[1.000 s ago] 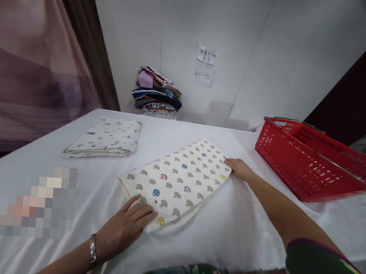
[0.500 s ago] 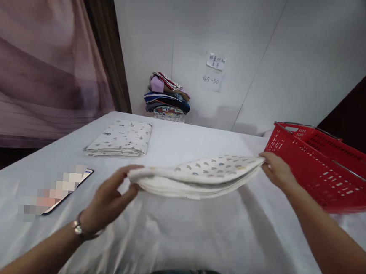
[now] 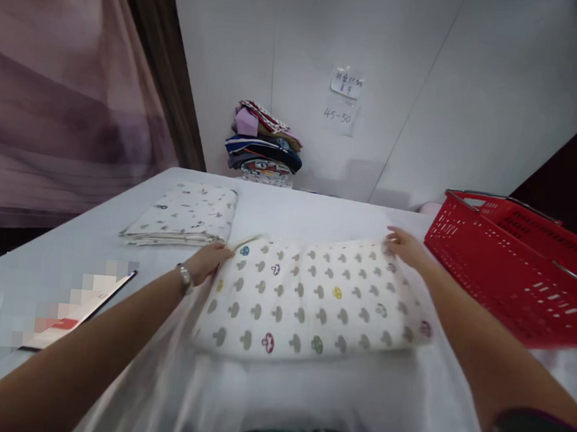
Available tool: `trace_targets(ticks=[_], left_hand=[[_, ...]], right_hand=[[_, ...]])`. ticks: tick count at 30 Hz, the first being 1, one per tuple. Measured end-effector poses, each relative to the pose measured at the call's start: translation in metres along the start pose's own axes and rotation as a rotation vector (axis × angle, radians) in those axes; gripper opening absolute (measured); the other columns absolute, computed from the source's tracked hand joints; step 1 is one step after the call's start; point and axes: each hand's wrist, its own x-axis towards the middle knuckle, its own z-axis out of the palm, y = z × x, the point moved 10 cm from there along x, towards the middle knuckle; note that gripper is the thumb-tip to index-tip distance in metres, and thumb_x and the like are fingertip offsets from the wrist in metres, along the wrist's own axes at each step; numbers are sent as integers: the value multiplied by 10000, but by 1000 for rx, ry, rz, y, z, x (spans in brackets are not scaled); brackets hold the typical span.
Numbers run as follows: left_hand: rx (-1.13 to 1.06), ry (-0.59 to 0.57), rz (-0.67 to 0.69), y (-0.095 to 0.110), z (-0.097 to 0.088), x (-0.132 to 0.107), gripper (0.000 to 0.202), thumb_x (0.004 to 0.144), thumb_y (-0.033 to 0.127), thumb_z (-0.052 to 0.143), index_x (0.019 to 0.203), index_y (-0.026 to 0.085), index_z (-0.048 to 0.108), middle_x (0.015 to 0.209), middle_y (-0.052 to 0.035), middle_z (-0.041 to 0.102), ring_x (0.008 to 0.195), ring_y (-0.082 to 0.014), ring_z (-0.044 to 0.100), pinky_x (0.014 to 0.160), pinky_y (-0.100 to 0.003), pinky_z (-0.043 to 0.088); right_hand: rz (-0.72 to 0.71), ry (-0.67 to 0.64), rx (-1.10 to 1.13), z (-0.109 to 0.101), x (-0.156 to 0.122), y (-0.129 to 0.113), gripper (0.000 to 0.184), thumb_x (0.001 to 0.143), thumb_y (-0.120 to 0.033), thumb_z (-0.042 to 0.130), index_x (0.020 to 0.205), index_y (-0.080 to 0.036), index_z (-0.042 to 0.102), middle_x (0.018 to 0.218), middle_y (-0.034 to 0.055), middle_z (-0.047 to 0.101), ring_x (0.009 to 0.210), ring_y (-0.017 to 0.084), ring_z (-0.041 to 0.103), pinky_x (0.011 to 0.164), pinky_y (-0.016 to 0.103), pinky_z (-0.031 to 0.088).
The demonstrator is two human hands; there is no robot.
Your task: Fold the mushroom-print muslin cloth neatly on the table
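Observation:
A folded cream cloth with a mushroom print [image 3: 311, 304] lies on the white-covered table [image 3: 278, 215] in front of me. My left hand [image 3: 209, 261], with a watch on the wrist, grips the cloth's far left corner. My right hand [image 3: 404, 246] rests on the far right corner, fingers curled onto the fabric. A second folded cloth, white with small dark figures [image 3: 185, 214], lies at the left, just beyond my left hand.
A red plastic basket [image 3: 509, 266] stands at the right edge of the table. A pile of folded coloured cloths [image 3: 264, 144] sits against the back wall under two paper notes [image 3: 346, 84]. A flat card or phone [image 3: 76, 309] lies at the near left.
The mushroom cloth was lifted off the table with both hands, turned, and now lies flat again, squared to me. Both hands have gone to its far corners.

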Motion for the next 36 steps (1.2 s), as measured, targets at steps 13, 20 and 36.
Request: trace_targets(ticks=[13,20,36], left_hand=[[639,208,219,0,-14,31,608,735,521,488,1239,184,447,1146,-103,589,938,-262,598,807,-373,464],[958,163,292,11,12,43,683,760,567,411,1285,130,409,1296,-149,481,1159,-288,485,967,-392,383],[942,177,398,10,16,41,437,811,459,408,1116,184,559,1156,-81,562,1040,-230,539,902,-347,420]], right_hand=[[342,66,70,8,-21,91,200,778,-291,513,807,-128,625,747,79,652,552,107,553,507,214,451],[249,-66,-117,53,-12,66,229,717,-405,591,731,-190,669,706,21,656,655,151,563,555,228,386],[340,69,-318,36,-6,74,212,702,-352,549,775,-159,600,697,31,614,647,160,548,554,241,387]])
